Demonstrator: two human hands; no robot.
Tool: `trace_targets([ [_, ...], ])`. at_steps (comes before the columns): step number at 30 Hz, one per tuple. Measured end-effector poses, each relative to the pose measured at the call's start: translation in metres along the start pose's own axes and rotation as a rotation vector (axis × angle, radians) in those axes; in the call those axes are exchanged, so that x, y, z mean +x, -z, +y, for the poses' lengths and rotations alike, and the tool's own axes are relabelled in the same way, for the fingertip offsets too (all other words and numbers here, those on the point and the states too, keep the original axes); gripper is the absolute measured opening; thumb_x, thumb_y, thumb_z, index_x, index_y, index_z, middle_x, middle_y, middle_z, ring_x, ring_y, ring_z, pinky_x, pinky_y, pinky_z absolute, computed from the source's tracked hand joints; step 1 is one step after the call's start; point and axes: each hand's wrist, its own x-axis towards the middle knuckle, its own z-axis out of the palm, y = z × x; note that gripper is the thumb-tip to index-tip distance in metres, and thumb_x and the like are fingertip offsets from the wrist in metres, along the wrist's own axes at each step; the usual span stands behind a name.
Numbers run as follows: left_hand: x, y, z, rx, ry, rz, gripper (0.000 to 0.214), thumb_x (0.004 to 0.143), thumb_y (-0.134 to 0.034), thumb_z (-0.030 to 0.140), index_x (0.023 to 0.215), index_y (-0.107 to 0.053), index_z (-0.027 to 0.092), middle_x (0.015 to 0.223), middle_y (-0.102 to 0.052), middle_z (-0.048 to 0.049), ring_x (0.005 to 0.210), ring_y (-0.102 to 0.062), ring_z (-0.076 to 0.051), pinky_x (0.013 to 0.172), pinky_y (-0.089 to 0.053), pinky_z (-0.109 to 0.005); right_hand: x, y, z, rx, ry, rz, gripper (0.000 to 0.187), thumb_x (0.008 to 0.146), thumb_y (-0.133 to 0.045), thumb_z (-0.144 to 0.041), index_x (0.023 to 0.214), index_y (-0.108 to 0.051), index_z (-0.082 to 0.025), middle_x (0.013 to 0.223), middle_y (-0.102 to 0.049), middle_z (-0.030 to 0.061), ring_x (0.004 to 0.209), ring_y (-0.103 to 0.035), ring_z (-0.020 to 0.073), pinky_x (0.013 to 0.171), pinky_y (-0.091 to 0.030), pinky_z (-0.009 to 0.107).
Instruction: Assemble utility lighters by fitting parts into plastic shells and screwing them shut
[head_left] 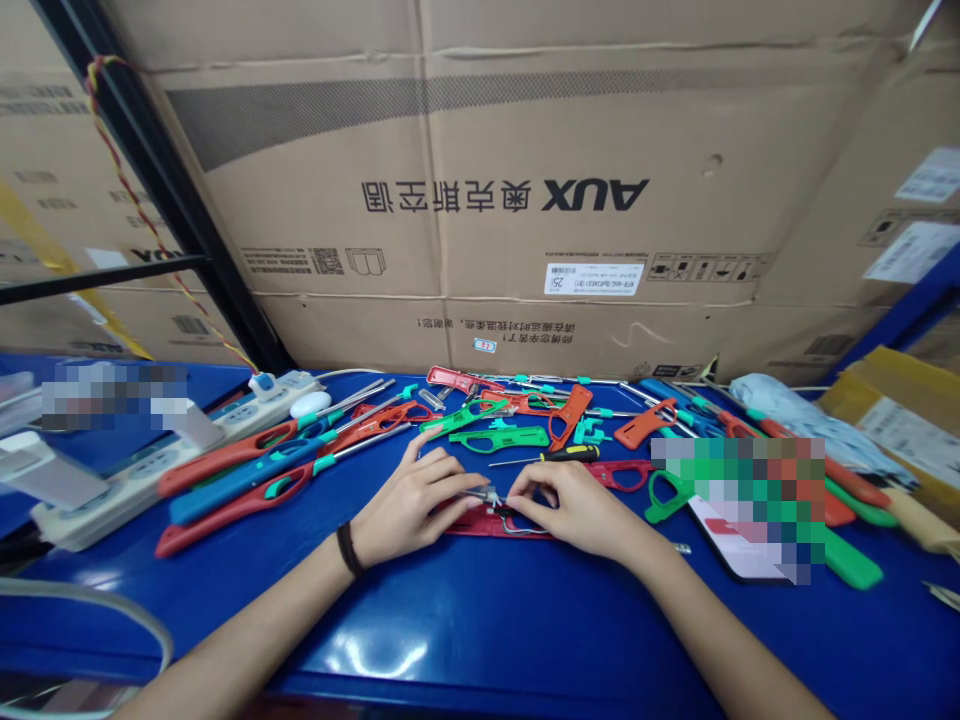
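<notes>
My left hand (414, 502) is closed, thumb and fingers pinching a small clear and grey lighter part (480, 493). From the other side my right hand (574, 507) reaches the same spot in a pinch, touching a small dark piece at the end of that part; exactly what its fingertips hold is hidden. Under both hands lies a red lighter casing half (480, 524), with a thin white wire (521, 527) running along it. A yellow and black screwdriver (570, 453) rests just beyond the right hand. Behind the left fingers is a green casing half (499, 438).
Assembled long-necked lighters (232, 455) lie at the left beside a white power strip (247, 410). Loose orange casing pieces (571, 415) and metal tubes cover the back. More lighters and a phone (720, 540) sit at the right. A large cardboard box (487, 120) stands behind.
</notes>
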Motion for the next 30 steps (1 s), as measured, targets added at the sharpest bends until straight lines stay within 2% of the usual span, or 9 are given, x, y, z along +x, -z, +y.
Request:
trace_targets([
  [6,-0.0001,0.0009,0.0006,-0.001,0.0,-0.001,0.022,0.094,-0.048,0.025,0.112,-0.06,0.025,0.086,-0.063,0.0004,0.081,-0.056,-0.014,0.109,-0.019,-0.046,0.0009,0.0009,0.0,-0.003,0.005,-0.001,0.011,0.085,-0.057,-0.024,0.082,-0.067,-0.019,0.07,-0.064,-0.0012,0.061,-0.054,0.0106,0.057,-0.037,0.021],
  [13,0.0001,0.0008,0.0007,-0.005,-0.004,-0.005,0.022,0.094,-0.048,0.024,0.113,-0.059,0.024,0.086,-0.064,0.0,0.081,-0.055,-0.015,0.11,-0.015,-0.049,0.0007,0.0012,-0.0007,-0.006,-0.003,-0.006,0.012,0.086,-0.057,-0.025,0.082,-0.067,-0.02,0.069,-0.064,-0.0011,0.059,-0.053,0.0111,0.057,-0.037,0.022],
  [30,0.0005,0.0007,0.0024,-0.024,-0.009,-0.005,0.022,0.093,-0.049,0.023,0.112,-0.06,0.024,0.084,-0.063,0.0,0.08,-0.056,-0.015,0.108,-0.019,-0.047,0.0005,-0.0004,-0.0014,-0.005,-0.008,-0.003,0.011,0.086,-0.057,-0.024,0.082,-0.067,-0.019,0.068,-0.063,-0.0014,0.059,-0.053,0.0105,0.055,-0.037,0.021],
])
